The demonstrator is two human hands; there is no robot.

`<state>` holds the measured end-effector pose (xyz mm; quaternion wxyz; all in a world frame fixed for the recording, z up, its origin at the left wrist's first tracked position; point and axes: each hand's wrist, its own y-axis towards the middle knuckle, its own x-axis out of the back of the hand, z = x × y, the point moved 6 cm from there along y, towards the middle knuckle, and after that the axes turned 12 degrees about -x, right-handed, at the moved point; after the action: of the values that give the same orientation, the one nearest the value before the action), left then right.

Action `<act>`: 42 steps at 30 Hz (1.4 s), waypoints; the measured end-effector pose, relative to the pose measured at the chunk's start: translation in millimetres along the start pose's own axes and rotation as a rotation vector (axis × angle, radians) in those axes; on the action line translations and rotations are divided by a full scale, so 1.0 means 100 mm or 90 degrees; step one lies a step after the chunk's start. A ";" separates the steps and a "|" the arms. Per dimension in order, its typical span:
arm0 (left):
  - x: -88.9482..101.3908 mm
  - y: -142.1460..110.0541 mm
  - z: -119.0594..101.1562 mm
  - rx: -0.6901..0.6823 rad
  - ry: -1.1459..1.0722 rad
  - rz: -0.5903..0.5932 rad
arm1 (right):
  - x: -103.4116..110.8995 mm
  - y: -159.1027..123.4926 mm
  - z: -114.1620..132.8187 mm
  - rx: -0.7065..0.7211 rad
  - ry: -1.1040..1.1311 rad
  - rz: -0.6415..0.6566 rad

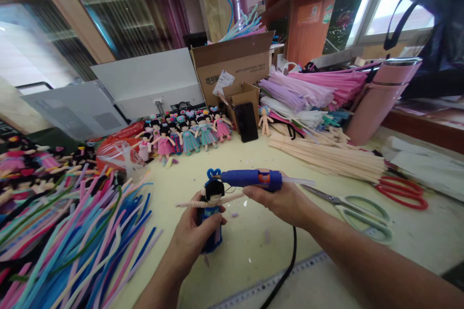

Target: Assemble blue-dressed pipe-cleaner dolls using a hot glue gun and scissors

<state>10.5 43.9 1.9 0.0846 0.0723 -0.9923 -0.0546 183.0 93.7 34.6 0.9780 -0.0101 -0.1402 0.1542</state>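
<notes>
My left hand (197,231) is closed around the body of a small pipe-cleaner doll (213,198) with black hair, a blue dress and outstretched beige arms. A blue heart-shaped loop (213,174) stands on top of the doll's head. In my right hand (286,200) is a blue hot glue gun (246,179), lying level with its nozzle pointing left, at the heart loop. A clear glue stick (304,181) sticks out of its back end, and a black cord (290,270) runs down towards the table's near edge. Whether the nozzle touches the loop I cannot tell.
Coloured pipe cleaners (90,246) pile up at left. Finished dolls (188,133) stand at the back beside a black phone (246,122). Green-handled scissors (357,210), red-handled scissors (402,192), beige pipe cleaners (326,157) and a pink flask (384,101) lie or stand at right.
</notes>
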 end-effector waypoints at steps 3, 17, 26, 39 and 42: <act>-0.01 -0.01 -0.03 -0.011 0.002 -0.008 | 0.00 0.00 -0.01 0.005 0.003 0.002; 0.01 -0.01 -0.02 -0.004 0.009 -0.017 | 0.01 0.01 -0.03 0.005 -0.014 -0.004; 0.01 -0.02 -0.03 -0.007 0.016 -0.013 | 0.03 0.01 -0.03 0.007 -0.005 0.002; -0.01 -0.02 -0.02 -0.010 0.013 -0.001 | 0.03 0.01 0.02 0.045 0.020 0.000; -0.02 -0.02 -0.02 -0.014 0.015 0.009 | 0.03 0.01 0.01 0.040 0.024 0.004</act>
<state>12.7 42.3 3.9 0.0976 0.0650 -0.9910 -0.0643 185.1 96.0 36.4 0.9798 0.0168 -0.1165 0.1616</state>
